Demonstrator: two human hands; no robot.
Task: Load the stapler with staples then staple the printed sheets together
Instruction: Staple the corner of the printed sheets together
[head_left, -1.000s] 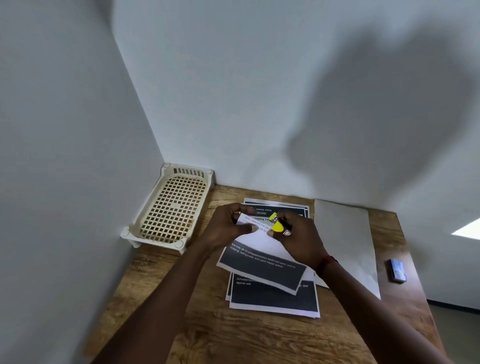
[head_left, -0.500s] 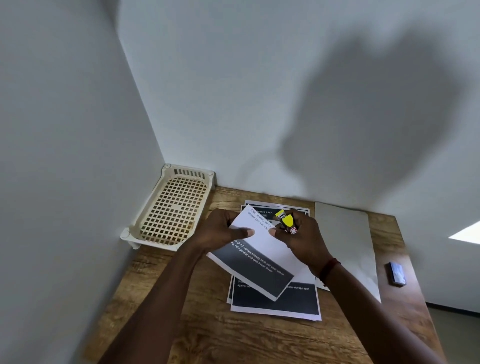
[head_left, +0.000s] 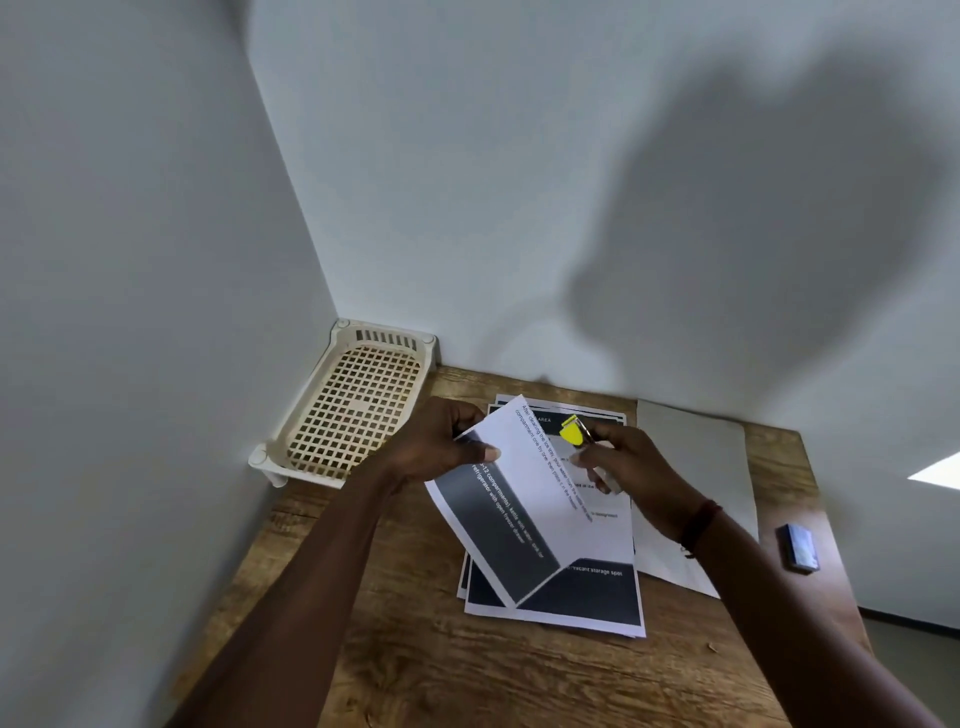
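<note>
The left hand (head_left: 441, 452) pinches one lifted sheet (head_left: 524, 499) at its upper left edge, thumb on the printed face and the other fingers behind it. This sheet hangs turned and tilted above the stack of printed sheets (head_left: 576, 603), which lies flat on the bench (head_left: 415, 670). The right hand (head_left: 636, 475) is curled around the small stapler (head_left: 574, 432), and only the yellow end comes out above the fingers, just beside the top edge of the lifted sheet.

I think the main danger is the alignment. The lifted sheet is rotated against the stack, so a staple pressed now would catch only this one sheet, or bind the pages crooked. The pinch is at one edge only, so the paper may bend or slip when the stapler bites. I cannot tell if the stapler is loaded; a small dark box (head_left: 798, 548), perhaps the staples, lies well apart on the right of the bench
</note>
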